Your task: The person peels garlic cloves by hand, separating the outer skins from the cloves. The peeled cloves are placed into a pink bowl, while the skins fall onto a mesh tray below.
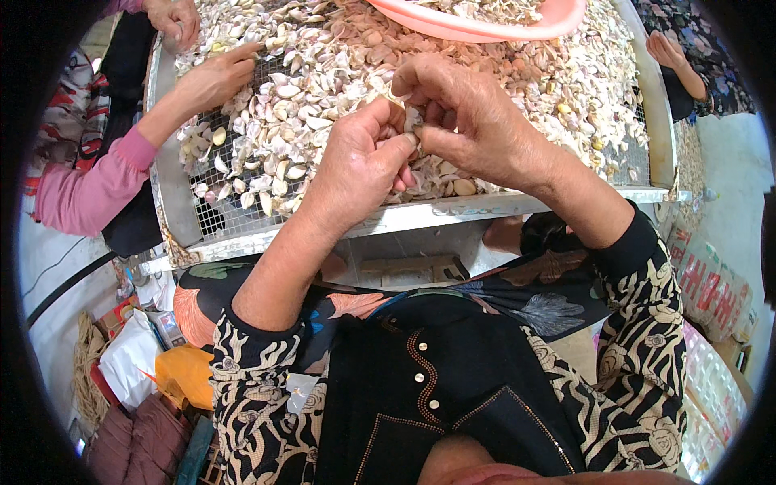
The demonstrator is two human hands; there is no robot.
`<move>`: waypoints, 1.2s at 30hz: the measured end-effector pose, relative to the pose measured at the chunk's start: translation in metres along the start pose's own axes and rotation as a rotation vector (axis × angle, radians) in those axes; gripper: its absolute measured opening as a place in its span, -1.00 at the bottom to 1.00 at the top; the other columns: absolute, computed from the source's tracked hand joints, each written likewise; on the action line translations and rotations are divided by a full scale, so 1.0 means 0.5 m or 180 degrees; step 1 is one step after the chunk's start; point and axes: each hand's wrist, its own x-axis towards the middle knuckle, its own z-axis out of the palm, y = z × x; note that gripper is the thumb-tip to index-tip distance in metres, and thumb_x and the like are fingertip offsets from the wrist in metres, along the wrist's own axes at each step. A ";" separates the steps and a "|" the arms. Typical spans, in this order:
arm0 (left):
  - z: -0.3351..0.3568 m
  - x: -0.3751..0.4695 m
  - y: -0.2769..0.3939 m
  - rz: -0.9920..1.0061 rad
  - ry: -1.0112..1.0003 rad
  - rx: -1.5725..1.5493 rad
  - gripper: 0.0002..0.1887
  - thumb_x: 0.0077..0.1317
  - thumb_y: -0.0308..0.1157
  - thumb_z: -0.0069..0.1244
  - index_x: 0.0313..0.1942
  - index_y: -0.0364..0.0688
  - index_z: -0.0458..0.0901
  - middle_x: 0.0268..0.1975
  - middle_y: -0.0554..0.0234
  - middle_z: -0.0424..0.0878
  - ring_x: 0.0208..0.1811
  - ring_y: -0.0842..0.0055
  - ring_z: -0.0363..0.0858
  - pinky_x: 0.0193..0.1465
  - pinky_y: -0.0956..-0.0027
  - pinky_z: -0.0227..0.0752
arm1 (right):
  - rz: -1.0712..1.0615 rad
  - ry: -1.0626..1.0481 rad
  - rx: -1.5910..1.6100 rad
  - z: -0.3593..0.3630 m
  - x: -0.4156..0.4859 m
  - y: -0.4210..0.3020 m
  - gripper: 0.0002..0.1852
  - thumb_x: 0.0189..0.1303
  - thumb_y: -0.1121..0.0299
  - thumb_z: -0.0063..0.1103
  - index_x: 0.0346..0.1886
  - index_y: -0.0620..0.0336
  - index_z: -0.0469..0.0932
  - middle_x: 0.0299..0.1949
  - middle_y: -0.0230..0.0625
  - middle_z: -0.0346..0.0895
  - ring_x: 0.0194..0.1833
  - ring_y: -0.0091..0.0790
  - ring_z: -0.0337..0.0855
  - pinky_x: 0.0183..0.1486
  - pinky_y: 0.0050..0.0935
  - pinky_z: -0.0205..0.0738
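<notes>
Both my hands meet above a wire-mesh tray with a worn pale frame. My left hand pinches a small garlic clove between thumb and fingers. Against the same clove rest the thumb and fingertips of my right hand, its fingers curled. Loose garlic cloves and papery skins lie spread over the mesh below and around them. Part of the clove is hidden by my fingers.
A pink plastic basin holding garlic skins stands on the tray's far side. At the left, a co-worker's hand touches the cloves, another hand beyond it. A person's hand is at the right. Bags lie lower left.
</notes>
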 end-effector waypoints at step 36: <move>-0.008 -0.009 0.002 0.0096 0.0242 -0.0312 -0.87 0.53 -0.45 0.06 -0.21 -0.30 0.67 -0.42 0.34 0.69 -0.54 0.74 0.64 -0.55 0.65 0.42 | 0.1346 0.0278 0.1987 -0.003 0.000 0.027 -0.82 0.37 0.53 0.35 0.00 0.29 0.64 -0.22 -0.37 0.69 -0.23 -0.53 0.76 -0.14 -0.50 0.77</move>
